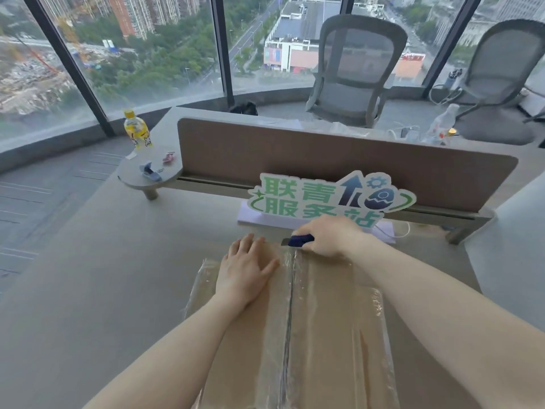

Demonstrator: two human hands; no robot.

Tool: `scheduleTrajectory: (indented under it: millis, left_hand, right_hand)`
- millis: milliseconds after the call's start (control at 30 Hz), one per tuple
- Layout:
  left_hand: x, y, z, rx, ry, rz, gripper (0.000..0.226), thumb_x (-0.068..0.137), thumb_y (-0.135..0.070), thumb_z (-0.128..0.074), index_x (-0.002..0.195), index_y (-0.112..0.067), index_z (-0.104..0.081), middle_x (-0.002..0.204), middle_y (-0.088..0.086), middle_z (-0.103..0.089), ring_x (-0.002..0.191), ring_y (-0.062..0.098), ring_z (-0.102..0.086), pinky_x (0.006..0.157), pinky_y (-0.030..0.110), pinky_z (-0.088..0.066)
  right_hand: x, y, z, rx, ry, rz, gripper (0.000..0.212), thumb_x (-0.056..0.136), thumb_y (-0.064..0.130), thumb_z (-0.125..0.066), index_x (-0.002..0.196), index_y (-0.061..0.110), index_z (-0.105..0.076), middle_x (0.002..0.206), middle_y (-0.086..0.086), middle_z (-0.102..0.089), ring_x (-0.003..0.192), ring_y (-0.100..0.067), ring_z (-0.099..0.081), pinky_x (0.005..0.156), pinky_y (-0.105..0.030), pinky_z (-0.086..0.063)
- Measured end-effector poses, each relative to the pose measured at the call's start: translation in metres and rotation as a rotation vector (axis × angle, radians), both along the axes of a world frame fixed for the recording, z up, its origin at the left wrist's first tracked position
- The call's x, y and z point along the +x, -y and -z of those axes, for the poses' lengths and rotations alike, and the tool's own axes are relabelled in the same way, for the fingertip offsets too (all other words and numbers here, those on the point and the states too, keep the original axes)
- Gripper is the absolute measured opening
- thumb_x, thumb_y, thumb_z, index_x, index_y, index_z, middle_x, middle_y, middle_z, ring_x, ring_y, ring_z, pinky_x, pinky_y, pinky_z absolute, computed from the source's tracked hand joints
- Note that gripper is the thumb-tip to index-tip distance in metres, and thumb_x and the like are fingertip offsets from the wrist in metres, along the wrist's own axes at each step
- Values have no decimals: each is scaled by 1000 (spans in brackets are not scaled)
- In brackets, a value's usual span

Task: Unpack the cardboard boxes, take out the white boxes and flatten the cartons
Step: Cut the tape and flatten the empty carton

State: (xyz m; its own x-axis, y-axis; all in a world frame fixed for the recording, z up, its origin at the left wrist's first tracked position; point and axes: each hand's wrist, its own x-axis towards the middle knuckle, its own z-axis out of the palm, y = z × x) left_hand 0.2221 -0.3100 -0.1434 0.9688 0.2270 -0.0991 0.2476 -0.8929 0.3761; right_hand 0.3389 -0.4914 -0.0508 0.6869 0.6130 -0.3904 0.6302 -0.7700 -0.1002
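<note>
Cardboard carton (309,335) is lying at the desk's (103,290) near edge, left hand (244,270) pressing flat-fingered beside its taped centre seam (290,305), right hand (327,236) gripping a blue utility knife (299,240) at the seam's far end.

A green-lettered cut-out sign (330,199) on the desk reads "联青服务站".
</note>
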Motion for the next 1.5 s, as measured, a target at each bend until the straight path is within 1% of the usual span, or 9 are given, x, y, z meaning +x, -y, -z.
scheduleTrajectory:
  millis: [67,133,467,800,1067,1200,1300,1400,1500]
  left_hand:
    - [1,-1,0,-10,0,-1,66,91,-67,-40,147,-35,-30,160,-6,-22,146,21,-17,111,42,-31]
    - [1,-1,1,-15,5,-1,66,90,-67,-41,146,-35,-31,159,-6,-23,145,21,-18,110,41,-32]
    - [2,2,1,38,-19,-14,64,91,-70,-37,145,-36,-29,157,-8,-23,142,23,-22,102,41,-40]
    - [1,7,-4,76,-59,-9,63,92,-69,-34,146,-37,-27,153,-11,-24,132,26,-33,89,40,-47]
    - [0,9,-4,83,-77,3,62,92,-70,-34,144,-38,-28,151,-12,-24,126,26,-38,81,41,-50]
    - [1,10,-6,80,-87,5,62,92,-70,-33,145,-38,-27,151,-12,-24,124,27,-39,82,41,-50]
    - [0,9,-5,73,-83,3,61,92,-69,-34,144,-38,-28,151,-11,-25,123,28,-39,82,41,-48]
    - [2,10,-5,42,-66,-40,59,93,-66,-35,143,-35,-30,150,-9,-27,121,29,-40,80,39,-45]
    - [6,17,-7,-12,-46,-83,58,94,-63,-36,143,-32,-31,152,-6,-27,120,30,-40,81,39,-45]
  right_hand:
    - [6,-6,-3,-49,-38,-26,30,93,38,-49,119,49,-59,112,14,-66,98,-18,-60,79,-38,-55]
    - [11,-13,-3,-75,-51,-37,29,90,38,-49,115,49,-59,106,15,-67,94,-18,-61,78,-39,-55]
    - [28,-19,-10,-114,-90,-192,32,89,37,-52,118,49,-61,105,17,-66,95,-16,-60,80,-36,-55]
    - [37,0,-17,-180,-105,-217,38,86,39,-54,122,52,-58,108,20,-66,97,-15,-60,82,-37,-55]
    - [32,23,-15,-202,-76,-211,37,82,37,-51,115,54,-59,92,18,-66,86,-14,-60,74,-36,-56]
    - [31,34,-17,-230,-67,-201,34,83,34,-52,111,49,-62,91,15,-67,84,-15,-60,69,-32,-53]
    - [25,45,-20,-266,-67,-162,33,86,32,-51,114,46,-63,96,14,-67,88,-16,-60,62,-27,-47]
    - [16,51,-26,-97,52,18,32,93,39,-46,123,41,-57,117,13,-65,105,-18,-59,80,-35,-51]
    - [-13,39,-22,85,42,227,31,94,34,-40,123,33,-52,120,1,-65,105,-26,-58,85,-41,-51]
